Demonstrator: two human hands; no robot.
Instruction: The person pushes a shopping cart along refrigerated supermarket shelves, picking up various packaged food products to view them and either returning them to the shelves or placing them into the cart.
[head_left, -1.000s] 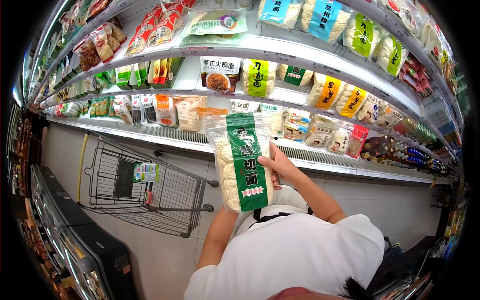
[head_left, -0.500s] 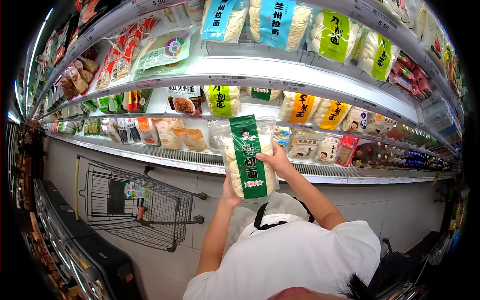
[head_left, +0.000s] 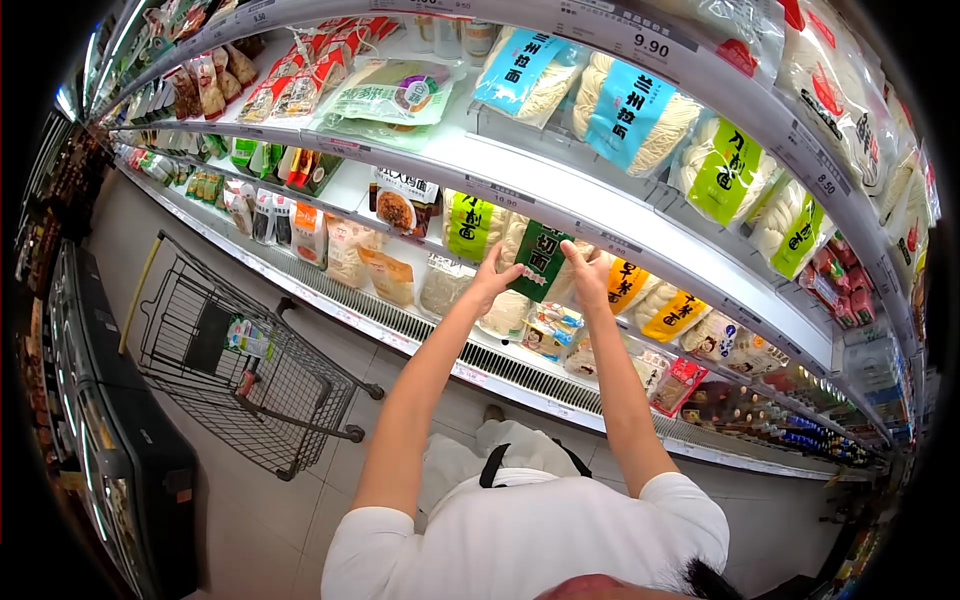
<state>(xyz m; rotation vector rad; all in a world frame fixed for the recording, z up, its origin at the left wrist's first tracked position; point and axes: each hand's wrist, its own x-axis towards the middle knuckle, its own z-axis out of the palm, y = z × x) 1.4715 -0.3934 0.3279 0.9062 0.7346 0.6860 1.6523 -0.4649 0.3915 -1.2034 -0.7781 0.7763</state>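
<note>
A clear bag of noodles with a green label point(head_left: 540, 264) is held between both hands, its far end in the gap of the middle shelf. My left hand point(head_left: 492, 281) grips its left side, the thumb pressed on the label. On the opposite side my right hand point(head_left: 587, 273) grips the bag, thumb on the front. The upper shelf edge hides the bag's top. A light-green-labelled noodle bag point(head_left: 468, 226) stands just left of it, and orange-labelled noodle bags point(head_left: 626, 284) are to the right.
Above, a shelf holds blue-labelled noodle bags point(head_left: 628, 115) and green-labelled ones point(head_left: 724, 170). Shelf edges with price strips point(head_left: 500, 190) run above and below my hands. A wire shopping cart point(head_left: 250, 360) stands on the floor at left, near a dark cabinet point(head_left: 140, 450).
Both arms have stretched forward, carrying the green-labelled noodle bag from in front of my body into the middle shelf gap. The view has turned, and the cart appears lower and further left.
</note>
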